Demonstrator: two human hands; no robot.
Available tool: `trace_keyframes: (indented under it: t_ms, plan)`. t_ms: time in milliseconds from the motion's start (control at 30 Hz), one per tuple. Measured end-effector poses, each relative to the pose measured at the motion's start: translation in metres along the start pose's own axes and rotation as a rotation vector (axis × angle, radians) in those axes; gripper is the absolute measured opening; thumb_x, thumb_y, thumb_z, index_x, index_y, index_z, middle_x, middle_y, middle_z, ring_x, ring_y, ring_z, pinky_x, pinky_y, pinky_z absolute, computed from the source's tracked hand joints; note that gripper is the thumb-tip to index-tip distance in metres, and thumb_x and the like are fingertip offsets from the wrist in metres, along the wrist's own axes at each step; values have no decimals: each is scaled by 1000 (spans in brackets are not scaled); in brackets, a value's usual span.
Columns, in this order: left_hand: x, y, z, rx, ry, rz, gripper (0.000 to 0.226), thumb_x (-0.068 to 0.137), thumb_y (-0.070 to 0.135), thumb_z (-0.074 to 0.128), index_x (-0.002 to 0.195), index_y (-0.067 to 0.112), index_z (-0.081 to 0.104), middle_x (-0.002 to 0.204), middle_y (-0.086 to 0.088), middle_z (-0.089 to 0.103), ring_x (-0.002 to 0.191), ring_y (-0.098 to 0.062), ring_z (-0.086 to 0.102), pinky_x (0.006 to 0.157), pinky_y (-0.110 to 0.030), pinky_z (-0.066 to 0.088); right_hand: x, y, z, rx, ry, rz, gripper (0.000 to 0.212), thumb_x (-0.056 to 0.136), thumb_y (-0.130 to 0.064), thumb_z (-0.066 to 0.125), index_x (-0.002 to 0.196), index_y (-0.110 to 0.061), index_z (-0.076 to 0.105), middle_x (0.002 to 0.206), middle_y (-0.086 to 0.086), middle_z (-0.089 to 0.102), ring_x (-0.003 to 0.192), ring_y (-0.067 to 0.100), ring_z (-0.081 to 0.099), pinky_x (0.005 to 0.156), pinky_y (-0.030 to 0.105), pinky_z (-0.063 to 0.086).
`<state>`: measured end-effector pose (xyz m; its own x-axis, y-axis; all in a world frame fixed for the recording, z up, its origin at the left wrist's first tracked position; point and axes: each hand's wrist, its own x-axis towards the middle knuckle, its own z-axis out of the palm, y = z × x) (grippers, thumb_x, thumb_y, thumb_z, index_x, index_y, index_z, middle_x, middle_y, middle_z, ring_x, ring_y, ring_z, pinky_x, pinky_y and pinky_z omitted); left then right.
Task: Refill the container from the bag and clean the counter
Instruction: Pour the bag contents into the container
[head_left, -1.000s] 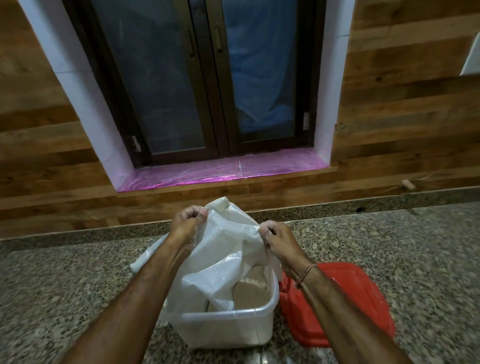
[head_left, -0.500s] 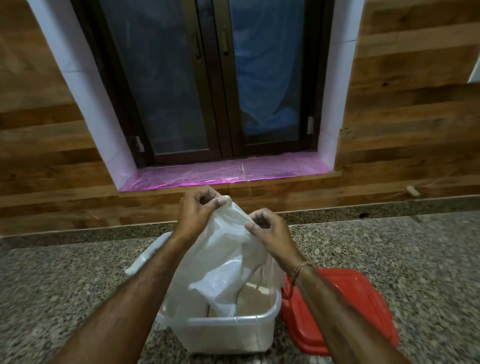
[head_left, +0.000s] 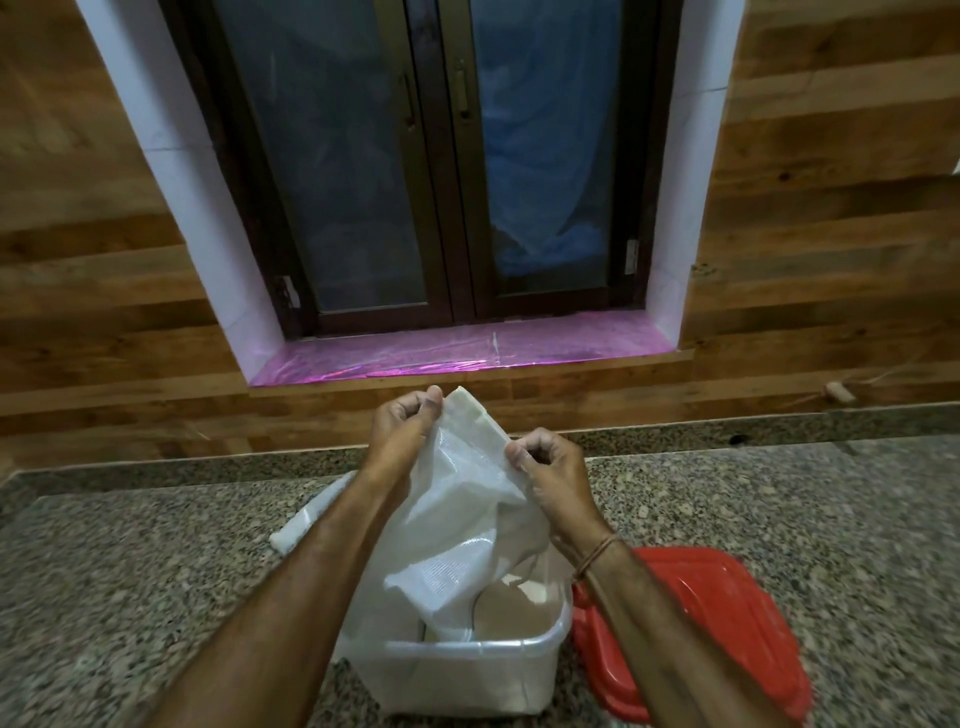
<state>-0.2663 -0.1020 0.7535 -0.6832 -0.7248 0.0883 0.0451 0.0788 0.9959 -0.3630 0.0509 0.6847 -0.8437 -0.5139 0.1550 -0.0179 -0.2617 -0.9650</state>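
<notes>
A translucent white plastic container (head_left: 457, 675) stands open on the granite counter (head_left: 130, 571) near its front edge, with pale powder inside. A white plastic bag (head_left: 467, 499) hangs upside down over it, its lower end inside the container. My left hand (head_left: 402, 436) pinches the bag's upper left corner. My right hand (head_left: 550, 467) pinches the bag's upper right edge. Both hands hold the bag raised above the container.
The container's red lid (head_left: 717, 623) lies flat on the counter just right of it. A white cloth or bag end (head_left: 301, 525) sticks out behind my left forearm. A window with a pink-lined sill (head_left: 457, 348) sits in the wooden wall behind.
Both hands have lifted the bag higher and drawn closer together at its top. The bag now hangs more stretched over the container.
</notes>
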Motion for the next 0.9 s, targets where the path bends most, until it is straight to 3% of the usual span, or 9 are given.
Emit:
trace_keyframes:
  t_ms: [167,233,333,400,467,500,633,767,900]
  plan:
    - [-7,1,-21,368,-184,203,19,98,19,69,83,6,70,74,0,71,62,-4,62,58,-17,47,10,-8,-11,128,-1,139,18,80,-30,82,76,-14,74,78,4,75,75,18,66,70,32,57]
    - [-4,-1,-20,461,-118,260,20,93,19,75,76,9,68,70,1,69,59,-3,59,56,-17,45,12,-12,-12,3,-49,34,15,87,-26,81,97,-16,77,100,6,77,92,21,70,81,36,59]
    - [-4,4,-10,655,-44,417,21,81,20,83,70,14,66,66,1,66,58,-4,51,53,-16,38,21,-32,-12,-146,-168,-70,51,91,-33,78,138,-27,60,129,-4,65,117,8,64,93,31,59]
    - [-10,8,-3,714,-64,509,26,78,19,86,68,15,62,67,2,62,59,-3,46,53,-15,36,27,-46,-8,-236,-243,-136,35,92,-29,78,125,-23,68,120,-3,70,108,8,67,87,33,61]
    - [-14,10,2,737,-68,558,29,80,20,86,69,13,60,69,4,60,60,-3,46,55,-13,38,30,-51,-4,-291,-233,-191,7,92,-16,76,86,-16,73,90,2,74,83,12,67,74,39,58]
    - [-14,11,2,738,-64,557,27,81,21,85,72,12,61,70,4,61,62,-4,48,55,-14,39,32,-50,-3,-305,-201,-195,16,91,-14,76,77,-14,68,81,5,71,77,13,65,70,42,57]
    - [-13,13,-11,813,-91,485,18,84,18,82,75,18,67,70,7,65,64,-2,54,55,-22,41,33,-45,-6,-274,-227,-158,19,94,-18,73,88,-3,64,93,9,71,85,21,66,77,45,59]
    - [-21,20,-4,1042,12,680,20,87,7,74,76,20,64,77,6,65,71,-12,60,58,-25,42,30,-34,-2,-291,-195,-162,16,90,-15,75,105,-10,75,105,13,78,96,28,74,86,51,62]
    - [-21,15,-12,1048,-76,567,30,87,56,68,100,29,64,95,10,67,86,-14,62,74,-34,48,30,-23,-9,-218,-98,-52,13,93,-2,71,103,-7,77,100,14,80,91,22,74,80,42,64]
